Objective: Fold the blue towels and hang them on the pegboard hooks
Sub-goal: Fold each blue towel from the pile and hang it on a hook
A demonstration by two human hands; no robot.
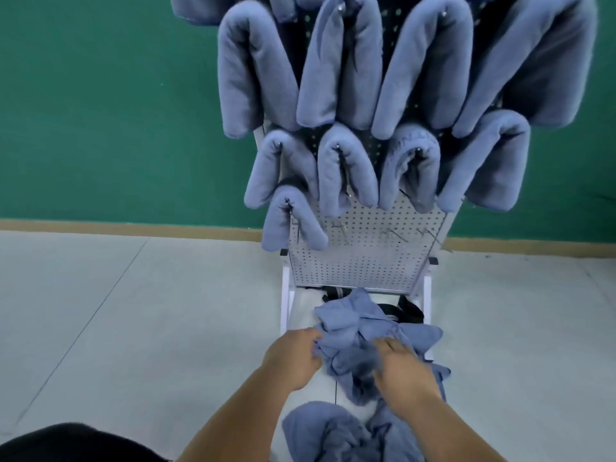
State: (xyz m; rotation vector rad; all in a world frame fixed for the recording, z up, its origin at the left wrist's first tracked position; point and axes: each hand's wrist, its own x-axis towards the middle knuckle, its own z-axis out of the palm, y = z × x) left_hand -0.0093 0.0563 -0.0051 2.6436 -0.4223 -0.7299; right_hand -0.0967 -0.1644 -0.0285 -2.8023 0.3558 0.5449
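A white pegboard (363,261) stands on a frame against the green wall. Several folded blue towels (340,75) hang over its hooks, filling the upper rows. One more hangs at the left of the lowest row (290,225). Bare hooks (396,233) stick out to its right. At the foot of the board lies a crumpled blue towel (353,331). My left hand (295,358) grips its left edge with curled fingers. My right hand (405,368) lies on top of the towel, its fingertips hidden in the folds. Another crumpled blue towel (330,435) lies nearer me.
The white frame legs (286,301) flank the towel pile. A black object (411,311) lies behind the pile under the board. Pale floor (133,311) stretches to the left and right. A dark shape (66,445) fills the lower left corner.
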